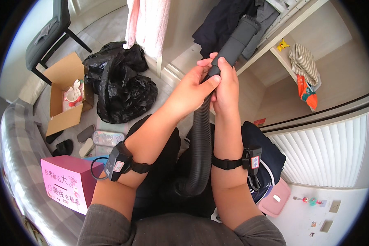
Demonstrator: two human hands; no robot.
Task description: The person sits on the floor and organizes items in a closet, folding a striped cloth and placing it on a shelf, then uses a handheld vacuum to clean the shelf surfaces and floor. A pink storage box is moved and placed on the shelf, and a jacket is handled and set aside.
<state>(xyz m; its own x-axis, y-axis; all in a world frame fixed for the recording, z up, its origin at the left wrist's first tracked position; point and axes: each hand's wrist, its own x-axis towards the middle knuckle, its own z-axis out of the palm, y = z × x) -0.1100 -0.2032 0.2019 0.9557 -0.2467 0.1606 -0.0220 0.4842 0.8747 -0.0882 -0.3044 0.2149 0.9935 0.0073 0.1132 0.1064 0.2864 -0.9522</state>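
Both my hands are wrapped around a black vacuum hose where it joins its brush nozzle. My left hand grips the joint from the left, its thumb lying across the hose. On the right side, my right hand holds the lower end of the brush nozzle, thumb along the tube. Bristles at the nozzle's tip point up and to the right, in front of dark clothes in a wardrobe. From my hands the ribbed hose runs down and bends toward my lap, where its far end is hidden.
Open wardrobe shelves on the right hold a folded striped cloth and a small yellow figure. To the left are a black plastic bag, an open cardboard box, a chair and a pink box.
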